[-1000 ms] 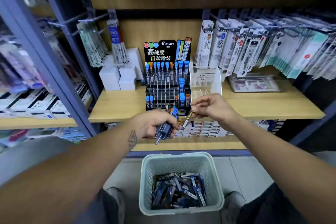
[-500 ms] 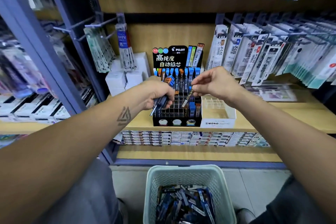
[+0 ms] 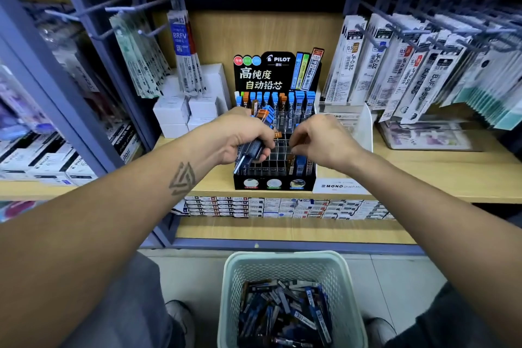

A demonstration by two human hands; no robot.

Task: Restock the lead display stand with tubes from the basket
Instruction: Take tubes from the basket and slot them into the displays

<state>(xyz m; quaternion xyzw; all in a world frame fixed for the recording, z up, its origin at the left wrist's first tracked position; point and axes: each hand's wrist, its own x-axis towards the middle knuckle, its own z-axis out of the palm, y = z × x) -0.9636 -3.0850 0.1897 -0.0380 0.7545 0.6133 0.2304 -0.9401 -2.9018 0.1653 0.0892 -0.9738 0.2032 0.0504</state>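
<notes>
Blue-capped tubes (image 3: 255,147) are sitting gripped in the left hand (image 3: 243,138) over the display stand (image 3: 275,169), while the right hand (image 3: 322,140) is curling over its grid, fingertips hidden.

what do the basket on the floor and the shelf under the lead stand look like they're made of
Basket: probably moulded plastic, pale green and matte, its walls a fine perforated mesh. Shelf: light wood-look board, likely laminate; faint grain with a smooth, even sheen.
</notes>
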